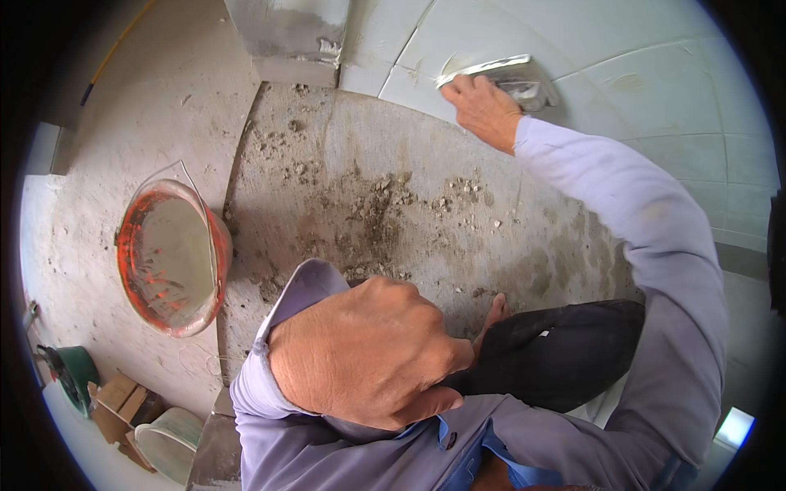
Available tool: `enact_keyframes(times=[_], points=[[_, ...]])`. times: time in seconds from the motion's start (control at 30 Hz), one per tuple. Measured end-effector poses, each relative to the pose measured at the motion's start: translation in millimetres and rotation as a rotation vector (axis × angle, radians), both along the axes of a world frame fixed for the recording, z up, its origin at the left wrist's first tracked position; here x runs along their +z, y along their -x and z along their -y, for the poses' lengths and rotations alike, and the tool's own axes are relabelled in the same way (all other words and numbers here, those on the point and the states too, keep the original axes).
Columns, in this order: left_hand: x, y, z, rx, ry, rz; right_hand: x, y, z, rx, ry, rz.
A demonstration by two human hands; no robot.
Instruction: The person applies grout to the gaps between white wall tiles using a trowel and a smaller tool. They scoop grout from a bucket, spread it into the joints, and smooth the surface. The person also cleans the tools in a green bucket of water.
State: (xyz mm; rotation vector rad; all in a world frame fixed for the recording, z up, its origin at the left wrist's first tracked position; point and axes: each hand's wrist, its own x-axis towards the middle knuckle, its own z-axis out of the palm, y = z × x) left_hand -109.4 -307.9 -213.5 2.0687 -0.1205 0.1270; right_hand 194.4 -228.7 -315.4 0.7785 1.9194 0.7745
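Note:
My right hand is closed around a flat trowel smeared with pale paste. The trowel is against the light tiled wall at the upper right, with its long pale edge running up to the right. Streaks of the same pale paste mark the tiles and some joints. My left hand is close to the camera in front of my body, its back turned up. Its fingers curl under and the thumb lies bent alongside, so whatever they may hold is hidden.
An orange bucket with a wire handle holds pale, creamy paste on the floor at left. Loose rubble is scattered over the rough concrete below the wall. A green container, cardboard and a pale bucket stand at lower left.

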Motion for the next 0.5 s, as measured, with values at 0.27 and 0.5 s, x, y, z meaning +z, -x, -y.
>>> enact_keyframes(times=[0.27, 0.5], points=[[-6.3, 23.0, 3.3, 0.066, 0.042, 0.029, 39.4, -7.1, 35.3, 0.041, 0.029, 0.009], [-5.6, 29.6, 0.1, 0.061, 0.049, 0.022, -11.3, -1.9, -0.2, 0.011, 0.040, -0.069]])
